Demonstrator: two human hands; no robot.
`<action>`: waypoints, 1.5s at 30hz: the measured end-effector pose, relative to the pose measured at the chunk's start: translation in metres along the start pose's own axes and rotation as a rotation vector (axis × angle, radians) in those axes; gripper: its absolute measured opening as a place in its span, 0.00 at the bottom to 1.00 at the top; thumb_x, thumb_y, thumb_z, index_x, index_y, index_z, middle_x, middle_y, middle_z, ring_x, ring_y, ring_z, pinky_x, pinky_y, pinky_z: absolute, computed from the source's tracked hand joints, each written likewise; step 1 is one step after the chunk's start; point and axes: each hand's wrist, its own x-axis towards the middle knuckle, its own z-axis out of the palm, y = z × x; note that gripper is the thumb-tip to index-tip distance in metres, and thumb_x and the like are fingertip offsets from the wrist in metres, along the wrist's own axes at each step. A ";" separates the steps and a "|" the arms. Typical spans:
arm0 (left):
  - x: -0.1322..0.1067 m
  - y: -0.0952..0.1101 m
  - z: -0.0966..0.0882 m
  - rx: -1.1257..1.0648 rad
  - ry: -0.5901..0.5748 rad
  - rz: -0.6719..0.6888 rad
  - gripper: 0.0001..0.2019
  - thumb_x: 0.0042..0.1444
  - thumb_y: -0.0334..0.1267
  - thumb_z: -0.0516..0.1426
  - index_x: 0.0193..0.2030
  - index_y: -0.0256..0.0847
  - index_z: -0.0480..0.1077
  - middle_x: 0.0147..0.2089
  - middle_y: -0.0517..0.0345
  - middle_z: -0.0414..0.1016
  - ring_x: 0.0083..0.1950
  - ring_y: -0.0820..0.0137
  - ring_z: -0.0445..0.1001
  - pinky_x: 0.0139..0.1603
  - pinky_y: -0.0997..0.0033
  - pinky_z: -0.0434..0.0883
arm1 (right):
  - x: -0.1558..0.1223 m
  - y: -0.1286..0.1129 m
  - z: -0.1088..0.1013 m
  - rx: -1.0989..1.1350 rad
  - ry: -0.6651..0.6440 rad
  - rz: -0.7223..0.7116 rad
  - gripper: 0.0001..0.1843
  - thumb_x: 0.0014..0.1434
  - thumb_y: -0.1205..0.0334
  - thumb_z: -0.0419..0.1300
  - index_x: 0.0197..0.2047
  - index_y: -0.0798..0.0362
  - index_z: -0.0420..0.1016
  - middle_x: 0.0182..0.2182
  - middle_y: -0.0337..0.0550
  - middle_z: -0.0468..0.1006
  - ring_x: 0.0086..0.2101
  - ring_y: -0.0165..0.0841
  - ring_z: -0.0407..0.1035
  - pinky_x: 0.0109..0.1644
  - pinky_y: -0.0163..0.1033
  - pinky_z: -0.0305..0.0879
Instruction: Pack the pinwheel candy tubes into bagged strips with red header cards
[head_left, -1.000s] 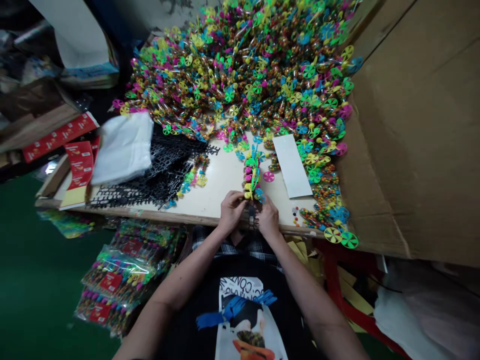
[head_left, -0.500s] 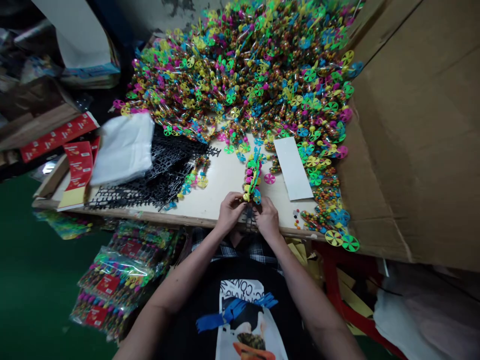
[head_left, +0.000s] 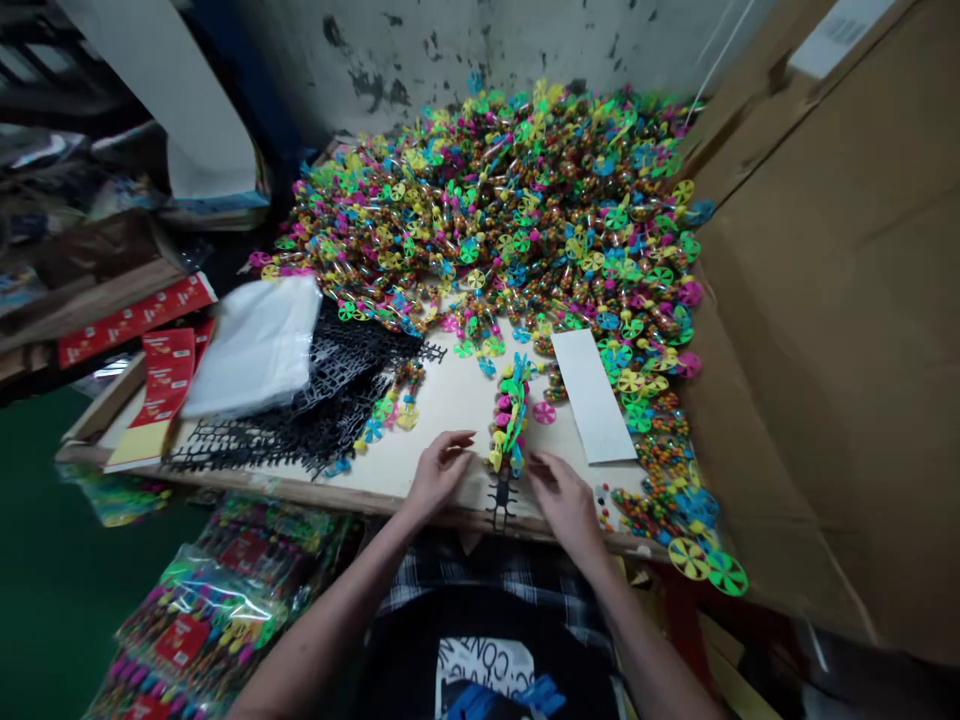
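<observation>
A black plastic rack strip [head_left: 501, 500] lies on the table's front edge with a row of colourful pinwheel candy tubes [head_left: 509, 415] clipped along it. My left hand [head_left: 438, 474] rests flat just left of the strip, fingers spread and holding nothing. On the right of the strip my right hand [head_left: 564, 494] lies open, fingers pointing at the strip's lower end. Behind them a huge heap of pinwheel candy tubes [head_left: 517, 215] covers the back of the table [head_left: 442, 400].
A pile of black rack strips [head_left: 322, 400] and a stack of clear bags [head_left: 259, 345] lie at left, with red labels [head_left: 166, 365] beyond. A white card [head_left: 592, 395] lies right of the strip. A large cardboard sheet [head_left: 825, 330] stands at right. Packed bags [head_left: 217, 610] sit below the table.
Both hands have let go of the strip's lower end and moved apart to rest open on the table. The camera has tilted up, showing more of the wall.
</observation>
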 end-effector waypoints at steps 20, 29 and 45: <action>0.235 0.006 -0.038 0.883 -0.128 0.488 0.07 0.50 0.27 0.57 0.31 0.43 0.73 0.42 0.49 0.71 0.49 0.59 0.67 0.49 0.63 0.63 | 0.272 0.001 0.045 -0.612 -0.352 -0.345 0.19 0.55 0.76 0.57 0.45 0.46 0.76 0.38 0.44 0.76 0.34 0.34 0.68 0.35 0.35 0.57; 0.168 0.025 -0.038 0.117 0.064 0.171 0.07 0.50 0.39 0.57 0.32 0.41 0.63 0.29 0.61 0.67 0.30 0.72 0.66 0.36 0.71 0.64 | 0.255 0.009 0.019 -0.430 -0.082 -0.248 0.09 0.60 0.63 0.55 0.40 0.52 0.76 0.35 0.46 0.76 0.34 0.35 0.69 0.37 0.36 0.61; -0.035 0.031 0.016 -0.336 -0.021 -0.435 0.15 0.43 0.48 0.62 0.28 0.38 0.66 0.18 0.66 0.63 0.21 0.78 0.62 0.25 0.76 0.61 | 0.005 0.006 -0.010 -0.151 0.060 0.047 0.10 0.59 0.53 0.53 0.35 0.50 0.69 0.33 0.45 0.74 0.35 0.37 0.71 0.40 0.40 0.66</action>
